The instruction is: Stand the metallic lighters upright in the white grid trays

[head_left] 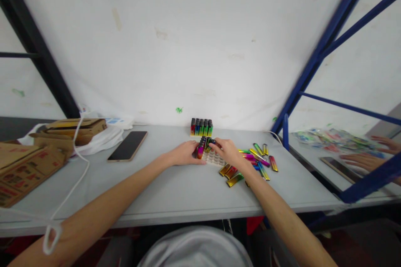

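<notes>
A white tray (213,157) with rows of small slots lies in front of me. Upright lighters (201,148) with black tops fill its left end. My left hand (185,153) grips that end, thumb in front and fingers behind, against the lighters. Over the tray, my right hand (228,150) has its fingers closed on a lighter (211,142) beside the standing ones; the fingers partly hide it. Loose shiny lighters (263,171) in several colours lie right of the tray, some partly behind my right forearm. Behind the tray, a full block of lighters (201,127) stands near the wall.
A phone (128,146) lies to the left. Cardboard boxes (31,167) and a white cable (82,156) are at far left. A blue metal frame (308,64) rises at right; beyond it are plastic packets (332,138), another phone (338,169) and another person's hands (363,160).
</notes>
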Demonstrator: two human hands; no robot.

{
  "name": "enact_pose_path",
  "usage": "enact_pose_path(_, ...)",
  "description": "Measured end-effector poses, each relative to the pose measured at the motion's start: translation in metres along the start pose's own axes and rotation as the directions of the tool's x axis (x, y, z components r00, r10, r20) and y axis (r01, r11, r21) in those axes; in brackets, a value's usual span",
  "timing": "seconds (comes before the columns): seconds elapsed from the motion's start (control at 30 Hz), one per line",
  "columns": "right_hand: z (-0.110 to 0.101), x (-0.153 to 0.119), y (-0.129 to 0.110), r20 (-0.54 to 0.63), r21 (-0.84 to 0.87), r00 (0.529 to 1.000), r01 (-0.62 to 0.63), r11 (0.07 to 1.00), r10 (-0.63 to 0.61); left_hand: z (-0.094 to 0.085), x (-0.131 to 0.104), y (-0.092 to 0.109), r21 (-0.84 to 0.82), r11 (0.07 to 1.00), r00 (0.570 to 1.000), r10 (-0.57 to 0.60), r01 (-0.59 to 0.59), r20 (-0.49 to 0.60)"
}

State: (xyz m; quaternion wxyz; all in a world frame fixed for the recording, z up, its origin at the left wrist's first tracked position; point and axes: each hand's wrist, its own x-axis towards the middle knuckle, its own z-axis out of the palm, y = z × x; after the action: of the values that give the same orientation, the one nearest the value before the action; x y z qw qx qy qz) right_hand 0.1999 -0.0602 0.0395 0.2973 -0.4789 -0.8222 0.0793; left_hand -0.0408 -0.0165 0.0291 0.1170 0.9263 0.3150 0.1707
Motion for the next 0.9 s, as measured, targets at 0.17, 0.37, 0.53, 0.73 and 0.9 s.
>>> enact_pose_path(0.17,0.002,0.000,-0.006,0.098,-0.135,0.994,-0.026,0.990,0.040,0.000,0.000,0.001,0.027,1.000,1.000,-0.015,0.015,0.004)
enact_pose_path(0.37,0.006,0.001,-0.013,0.091,-0.373,0.991,-0.060,0.926,0.101,-0.002,-0.001,0.002,0.008,1.000,1.000,-0.016,0.016,-0.009)
enact_pose_path(0.53,0.010,0.001,-0.016,0.182,-0.325,0.980,-0.018,0.946,0.081,-0.002,0.000,0.001,0.009,1.000,1.000,-0.021,0.021,-0.008)
enact_pose_path(0.73,-0.023,-0.002,0.013,0.031,-0.215,0.998,-0.046,0.976,0.054,-0.002,0.000,0.002,-0.025,1.000,1.000,-0.001,0.001,-0.011)
enact_pose_path(0.9,-0.070,-0.022,0.056,0.026,-0.276,0.965,-0.246,0.929,0.263,-0.002,0.000,0.002,0.024,0.999,1.000,-0.025,0.025,-0.001)
